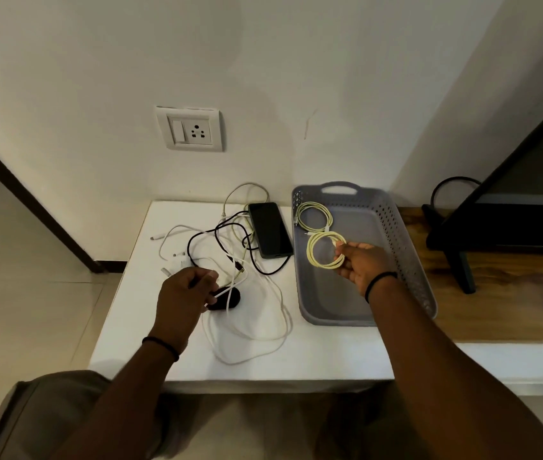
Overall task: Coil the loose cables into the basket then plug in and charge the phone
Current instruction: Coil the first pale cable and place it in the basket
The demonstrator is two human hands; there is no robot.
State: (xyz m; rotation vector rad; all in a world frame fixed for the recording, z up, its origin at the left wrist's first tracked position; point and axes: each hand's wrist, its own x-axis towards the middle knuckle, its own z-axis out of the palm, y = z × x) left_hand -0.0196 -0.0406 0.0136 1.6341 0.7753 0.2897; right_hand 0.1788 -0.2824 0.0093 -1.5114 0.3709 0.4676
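- right hand reaching over the grey perforated plastic basket, fingers pinched on a pale yellow coiled cable; held low above the basket floor, probably so the loops stay together on release.
- second pale yellow coil already lying in the far left corner of the basket, just beyond the held one.
- left hand down on the white tabletop, fingers curled round a strand of white cable from the loose tangle; likely lining up the next cable to wind.
- small black oval object just right of the left hand, partly hidden; cannot tell what it is.
- tangle of black cable and more white cord spread across the middle of the table, not yet coiled; a white plug adapter among it on the left.
- dark smartphone, face up, resting at the far side between tangle and basket, touching the basket's left wall or nearly so; not plugged in as far as can be told.
- white wall socket with switch on the wall above the table's far edge, nothing in it, close enough for the charging step.
- black monitor stand on the wooden surface at right.
- no brand, label or writing readable anywhere.
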